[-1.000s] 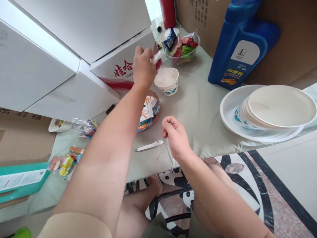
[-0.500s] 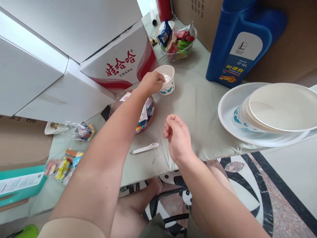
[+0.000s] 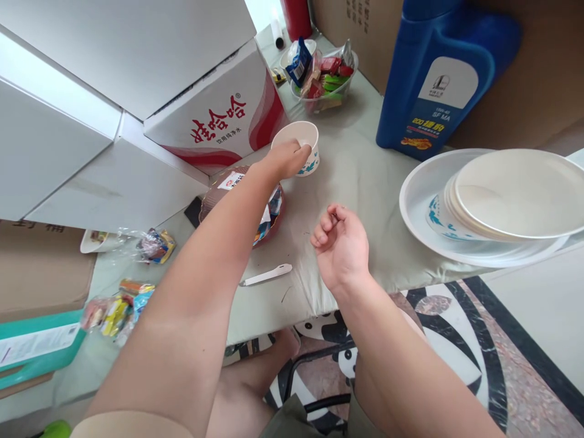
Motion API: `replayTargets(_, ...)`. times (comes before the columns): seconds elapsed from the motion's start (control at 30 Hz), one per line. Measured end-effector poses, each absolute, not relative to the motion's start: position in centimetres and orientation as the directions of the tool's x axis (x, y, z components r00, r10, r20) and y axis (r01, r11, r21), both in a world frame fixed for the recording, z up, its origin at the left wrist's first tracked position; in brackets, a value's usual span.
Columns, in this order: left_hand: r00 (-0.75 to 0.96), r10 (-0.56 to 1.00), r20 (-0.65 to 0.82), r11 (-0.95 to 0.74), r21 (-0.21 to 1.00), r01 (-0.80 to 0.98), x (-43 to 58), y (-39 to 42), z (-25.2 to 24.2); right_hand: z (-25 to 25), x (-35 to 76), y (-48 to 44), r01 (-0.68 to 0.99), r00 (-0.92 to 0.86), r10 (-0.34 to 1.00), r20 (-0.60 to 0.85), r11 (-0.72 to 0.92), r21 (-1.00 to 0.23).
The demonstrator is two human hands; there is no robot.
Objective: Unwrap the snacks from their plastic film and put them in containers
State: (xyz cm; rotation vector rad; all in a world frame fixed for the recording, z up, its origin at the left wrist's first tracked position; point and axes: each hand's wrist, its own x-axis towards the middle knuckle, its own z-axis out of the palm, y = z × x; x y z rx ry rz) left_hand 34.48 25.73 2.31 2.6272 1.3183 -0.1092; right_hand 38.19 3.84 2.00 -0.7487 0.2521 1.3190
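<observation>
My left hand (image 3: 292, 159) reaches into a white paper cup (image 3: 311, 163) with blue leaf prints. Its fingers are curled closed at the cup's mouth, and the fingertips and whatever they hold are hidden. My right hand (image 3: 342, 243) hovers over the near part of the table, palm turned up and fingers curled in, with nothing visible in them. Under my left forearm stands a reddish see-through bowl (image 3: 214, 193) of wrapped snacks, partly covered by the arm. A white utility knife (image 3: 267, 275) lies between my left forearm and right hand.
Behind the cup are a clear bowl of snacks (image 3: 322, 100) and a white printed carton (image 3: 214, 121). On the right, a blue oil jug (image 3: 424, 91) stands near a white basin (image 3: 410, 207) holding stacked paper cups (image 3: 511, 194). Snack packets (image 3: 116, 310) lie at left.
My left hand has shifted a little to the right over the cup, its fingers tucked further behind the hand. My right hand has moved slightly right and rolled so more palm shows.
</observation>
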Motion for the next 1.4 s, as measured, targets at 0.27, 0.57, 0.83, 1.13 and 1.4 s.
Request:
replayTargets(0.27,0.499,0.859,0.118,-0.512,0.242,0.824,34.3,24.2,4.2,1.9,38.4,3.7,-0.926,0.272,0.782,-0.561,0.055,-0.373)
replayTargets(0.57,0.203,0.816,0.541,-0.562,0.660,0.499,22.7,14.6,6.8,1.4,37.4,3.2,-0.869,0.260,0.835,-0.485,-0.017,-0.495)
replayTargets(0.83,-0.256,0.815,0.519,-0.384,0.816,0.432,10.8,2.4,-1.4,-0.7,31.6,0.5,-0.457,0.175,0.947,-0.271,-0.165,-0.874)
replayTargets(1.13,-0.636,0.602,0.483,0.293,0.607,0.739,0.3,1.1,-3.6,-4.6,23.2,-0.5,0.469,-0.301,0.921,0.247,0.369,-0.803)
replayTargets(1.4,-0.698,0.667,0.261,0.490,0.552,0.675,-3.4,1.0,-3.4,-5.4,21.3,0.2,0.531,-0.353,0.919,0.177,0.352,-0.771)
